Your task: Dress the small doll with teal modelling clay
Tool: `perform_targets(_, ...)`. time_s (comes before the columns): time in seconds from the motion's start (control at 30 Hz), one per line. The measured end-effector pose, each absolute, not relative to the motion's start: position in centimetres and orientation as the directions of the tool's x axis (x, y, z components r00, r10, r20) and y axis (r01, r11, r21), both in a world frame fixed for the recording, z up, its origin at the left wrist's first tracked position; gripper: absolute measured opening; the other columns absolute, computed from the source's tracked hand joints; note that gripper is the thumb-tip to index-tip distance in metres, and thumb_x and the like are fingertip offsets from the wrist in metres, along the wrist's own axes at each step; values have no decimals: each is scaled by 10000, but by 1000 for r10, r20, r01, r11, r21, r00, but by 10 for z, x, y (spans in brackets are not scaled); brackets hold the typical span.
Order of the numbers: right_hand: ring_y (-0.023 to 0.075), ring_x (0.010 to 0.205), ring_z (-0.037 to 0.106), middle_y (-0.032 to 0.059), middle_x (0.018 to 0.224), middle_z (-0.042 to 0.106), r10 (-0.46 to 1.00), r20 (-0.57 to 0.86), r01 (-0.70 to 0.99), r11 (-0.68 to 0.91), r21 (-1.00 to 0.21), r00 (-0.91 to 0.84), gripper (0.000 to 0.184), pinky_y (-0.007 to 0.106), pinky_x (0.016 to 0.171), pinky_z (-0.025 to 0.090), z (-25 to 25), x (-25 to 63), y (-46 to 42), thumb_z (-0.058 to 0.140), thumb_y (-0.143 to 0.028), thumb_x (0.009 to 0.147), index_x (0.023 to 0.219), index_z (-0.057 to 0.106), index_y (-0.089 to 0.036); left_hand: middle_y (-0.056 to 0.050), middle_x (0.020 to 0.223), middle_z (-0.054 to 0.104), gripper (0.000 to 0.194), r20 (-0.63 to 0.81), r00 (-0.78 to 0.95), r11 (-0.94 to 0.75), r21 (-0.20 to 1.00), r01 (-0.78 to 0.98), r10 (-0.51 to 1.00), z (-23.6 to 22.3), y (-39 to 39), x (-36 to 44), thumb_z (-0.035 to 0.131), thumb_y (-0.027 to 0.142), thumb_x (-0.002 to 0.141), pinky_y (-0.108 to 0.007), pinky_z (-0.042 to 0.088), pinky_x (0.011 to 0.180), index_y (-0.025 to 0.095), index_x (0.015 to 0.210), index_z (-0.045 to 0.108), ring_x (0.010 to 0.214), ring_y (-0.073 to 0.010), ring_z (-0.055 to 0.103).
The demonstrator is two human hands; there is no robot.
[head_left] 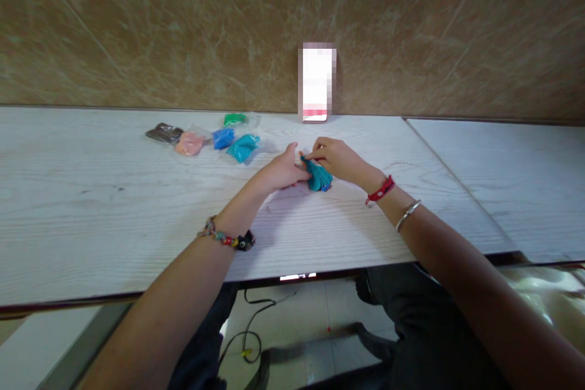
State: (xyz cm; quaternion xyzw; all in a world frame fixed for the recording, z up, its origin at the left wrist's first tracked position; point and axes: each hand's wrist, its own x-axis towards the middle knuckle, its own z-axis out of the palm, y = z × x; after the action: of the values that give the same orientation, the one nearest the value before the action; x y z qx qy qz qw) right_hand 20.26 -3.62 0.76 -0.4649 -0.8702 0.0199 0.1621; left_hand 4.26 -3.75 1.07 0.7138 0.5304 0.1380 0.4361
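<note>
At desk middle, toward the far edge: both hands meet over one teal clay piece (pixel 319 175).
clay piece: teal, flat, fan-like; lies on the white wood-grain desk (pixel 91 207); narrow end points up-left toward the far edge, wide end down-right toward the near edge; long axis runs on that diagonal; small blue bit at its lower right edge.
left hand (pixel 283 172): fingers curled together, thumb side touching the piece's left edge; bead bracelet on wrist.
right hand (pixel 336 159): fingertips pinched together on the narrow upper end of the piece; red band and metal bangle on wrist.
bags, far-left of hands: teal clay bag (pixel 244 147) nearest, blue bag (pixel 223 138) just beside it, green bag (pixel 236 119) behind near the far edge, pink bag (pixel 189 143) and dark bag (pixel 164 133) further left.
phone (pixel 317 82): upright at the far edge, leaning on the brown wall, screen blurred.
desk seam: second desk panel joins on the right.
</note>
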Motion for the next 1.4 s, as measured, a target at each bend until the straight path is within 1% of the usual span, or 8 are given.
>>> perform_targets(0.17,107,688,500,65,978,593,777,213,796,606,-1,-592,305,242,601,331,8,209,-41,425,-160,871,1048,663,-229,38,611,532,867,-244,413,-91,761,642,878,10,-37,42,600,155,735,-188,297,449,123,1402,46,436,-64,419)
perform_targets(0.27,97,668,496,57,986,595,761,197,779,627,27,-619,320,237,591,327,7,211,-41,418,-139,867,1062,651,-238,32,624,541,876,-239,424,-102,763,639,874,11,-37,41,597,159,729,-187,309,454,113,1401,37,442,-65,423)
perform_targets(0.77,129,771,546,75,968,607,747,290,754,647,-114,-598,311,252,690,403,1,208,-37,439,-105,830,1010,677,-193,28,635,544,888,-262,429,-68,785,616,864,15,-40,42,601,142,723,-189,319,455,128,1407,34,466,-77,447)
perform_targets(0.97,135,811,567,70,894,648,747,479,728,627,-277,-460,302,256,734,424,16,214,-41,439,-56,788,912,699,-146,25,617,552,858,-275,431,-85,754,651,860,22,-39,35,583,95,702,-197,330,459,123,1408,96,495,-99,478)
perform_targets(1.13,126,688,549,59,811,669,846,449,812,465,-353,-288,258,266,658,411,22,228,-42,487,-98,756,875,711,-146,-52,821,647,793,-219,414,-120,748,652,884,21,-36,34,564,105,697,-199,374,497,99,1384,167,620,-126,562)
perform_targets(1.2,126,682,550,54,825,680,879,409,832,407,-378,-244,263,266,655,407,22,230,-41,493,-99,742,869,716,-157,-74,873,658,633,-134,403,-214,676,706,905,21,-37,35,562,147,713,-211,405,552,95,1303,338,699,-146,589)
perform_targets(1.3,136,707,568,55,858,692,904,369,847,362,-388,-217,278,269,671,414,23,232,-39,493,-93,732,876,719,-163,-81,857,664,268,-14,405,-358,441,823,914,24,-45,38,514,209,761,-249,432,639,128,1004,593,764,-179,601)
perform_targets(1.4,147,729,587,57,871,698,909,366,860,341,-380,-199,284,273,683,426,25,234,-39,487,-89,736,884,719,-161,-67,883,666,213,-26,514,-490,268,830,857,30,-57,42,462,182,777,-269,441,714,173,869,654,829,-192,601)
